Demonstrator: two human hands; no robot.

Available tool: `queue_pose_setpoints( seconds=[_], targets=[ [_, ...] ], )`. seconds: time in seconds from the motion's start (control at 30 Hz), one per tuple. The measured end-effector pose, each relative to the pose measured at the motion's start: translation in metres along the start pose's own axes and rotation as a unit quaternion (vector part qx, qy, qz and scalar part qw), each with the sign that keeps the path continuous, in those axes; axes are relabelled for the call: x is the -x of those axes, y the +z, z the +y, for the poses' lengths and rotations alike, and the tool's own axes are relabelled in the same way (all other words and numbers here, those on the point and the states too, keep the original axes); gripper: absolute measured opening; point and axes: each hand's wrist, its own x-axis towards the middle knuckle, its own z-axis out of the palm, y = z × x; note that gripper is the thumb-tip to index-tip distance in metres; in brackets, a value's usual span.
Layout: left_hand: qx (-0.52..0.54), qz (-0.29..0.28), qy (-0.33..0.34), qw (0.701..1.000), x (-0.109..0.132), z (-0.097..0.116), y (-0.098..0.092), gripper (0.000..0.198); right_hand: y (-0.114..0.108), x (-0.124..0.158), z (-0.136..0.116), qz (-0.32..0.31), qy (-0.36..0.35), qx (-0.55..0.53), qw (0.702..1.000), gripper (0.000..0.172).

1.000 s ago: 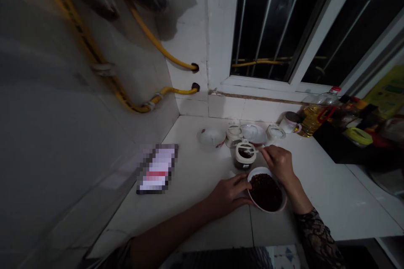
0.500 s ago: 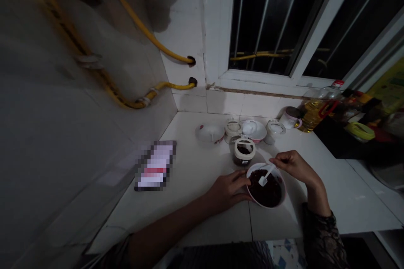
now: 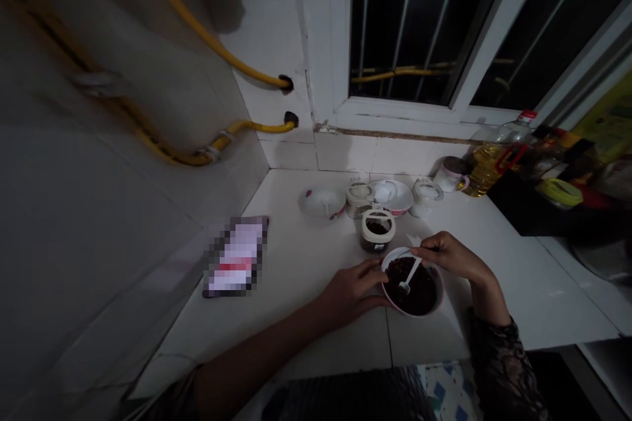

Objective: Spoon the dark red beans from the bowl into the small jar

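The left hand [image 3: 356, 286] grips the rim of the bowl [image 3: 438, 296] of dark, grainy stuff on the counter [image 3: 306, 276]. The right hand [image 3: 447, 255] pinches a white spoon [image 3: 412, 274] dipped into it. A rough stir might fling bits out or knock the open jar [image 3: 376, 231] just behind.

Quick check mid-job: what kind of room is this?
Probably a home kitchen: a white tiled counter under a barred window, an oil bottle and yellow gas hoses. The right hand holds a spoon in a bowl that the left hand grips.
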Motion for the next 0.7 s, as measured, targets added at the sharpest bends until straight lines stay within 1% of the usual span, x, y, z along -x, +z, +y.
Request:
queue_pose_setpoints(
  seconds=[0.13, 0.3, 0.53, 0.7],
  targets=[
    [0.013, 0.005, 0.004, 1.0, -0.0002, 0.0003, -0.0004, 0.036, -0.0024, -0.0017, 0.0017, 0.021, 0.004, -0.009, 1.0, 0.054],
    [0.018, 0.005, 0.003, 1.0, 0.0001, 0.0006, -0.0001, 0.036, -0.0045, -0.0036, 0.0019, 0.031, 0.031, -0.026, 0.999, 0.056],
    [0.017, 0.005, 0.011, 1.0, 0.0, 0.0001, 0.0002, 0.037, -0.003, -0.0079, 0.005, 0.035, 0.052, -0.049, 0.997, 0.057],
    [0.019, 0.001, 0.0, 1.0, 0.0005, -0.0002, 0.0002, 0.035, -0.0027, -0.008, 0.0016, 0.037, 0.054, -0.063, 0.996, 0.057]
  ],
)
